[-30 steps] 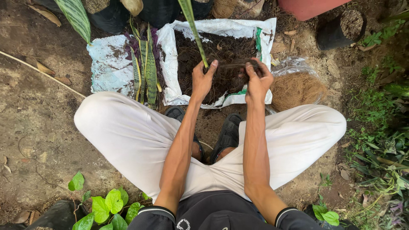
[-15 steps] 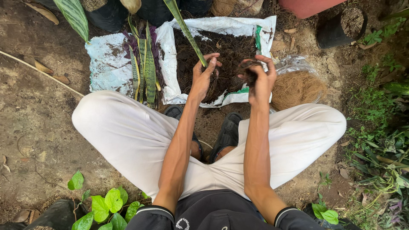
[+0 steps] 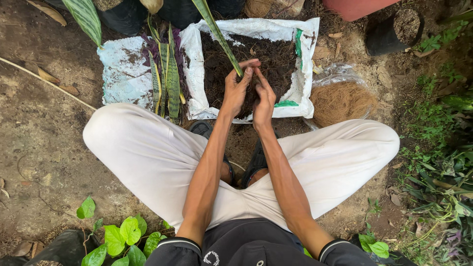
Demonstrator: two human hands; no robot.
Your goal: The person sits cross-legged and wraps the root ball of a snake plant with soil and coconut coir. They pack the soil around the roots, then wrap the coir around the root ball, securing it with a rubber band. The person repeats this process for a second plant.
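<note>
The left hand (image 3: 237, 88) is closed around the base of a long green striped leaf (image 3: 217, 34), fingertips pinching it where the blade narrows. The leaf rises from that grip and slants away to the upper left, out of the top of the view. The right hand (image 3: 264, 98) sits right against the left, fingers curled inward at the same spot; whether it grips the leaf base or something under it I cannot tell. Both hands hover over dark soil (image 3: 268, 61) heaped on an opened white sack (image 3: 305, 42). Just left of the left hand, a bundle of similar upright leaves (image 3: 166, 79) lies on a pale plastic sheet (image 3: 120, 74). To the right of the right hand is a clear bag of brown coconut fibre (image 3: 340, 101); beyond it stands a black pot (image 3: 394, 32).
</note>
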